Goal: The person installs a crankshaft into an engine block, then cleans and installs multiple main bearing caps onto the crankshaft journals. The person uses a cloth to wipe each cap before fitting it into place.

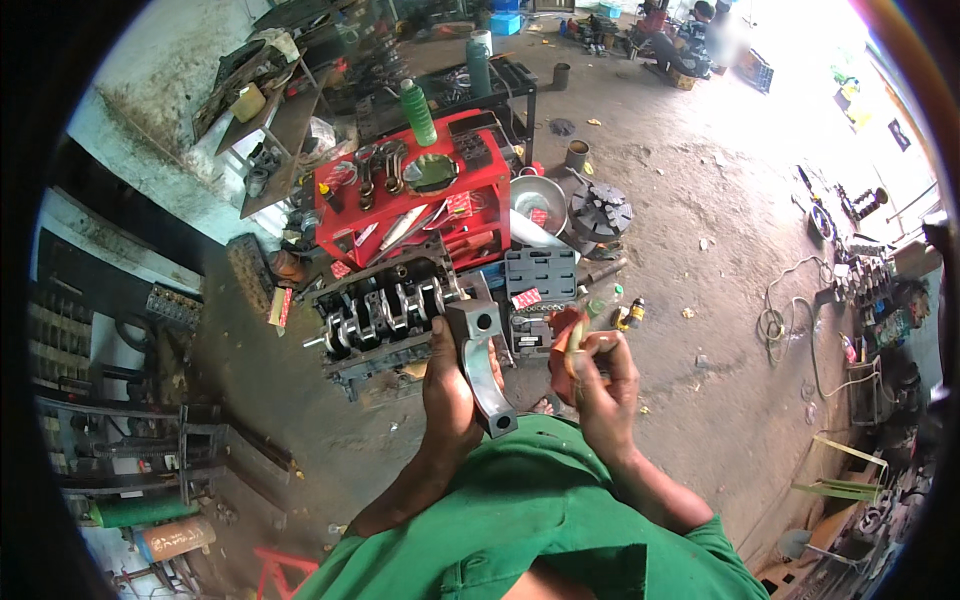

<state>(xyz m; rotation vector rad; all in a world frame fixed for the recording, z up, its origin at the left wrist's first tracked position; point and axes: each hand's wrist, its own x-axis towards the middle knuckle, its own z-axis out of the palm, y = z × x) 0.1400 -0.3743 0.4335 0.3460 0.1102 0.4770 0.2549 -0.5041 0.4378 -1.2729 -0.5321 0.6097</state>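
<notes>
My left hand (449,388) is closed around a grey metal bearing cap (483,372), held upright in front of my body. A shiny curved bearing surface lines its half-round cut, and a bolt hole shows at each end. Beside it, my right hand (608,395) pinches a crumpled orange-red rag (562,362), which hangs apart from the cap. Just beyond my left hand an engine block (355,374) rests on the floor, with a crankshaft (385,312) lying in it.
A red tool cart (345,240) stands past the block, bearing a green bottle (418,115) and metal parts. Right of the block lies a grey socket case (540,272). Farther off are a metal bowl (545,195) and a round chuck-like plate (600,212). Cable (795,330) coils at right.
</notes>
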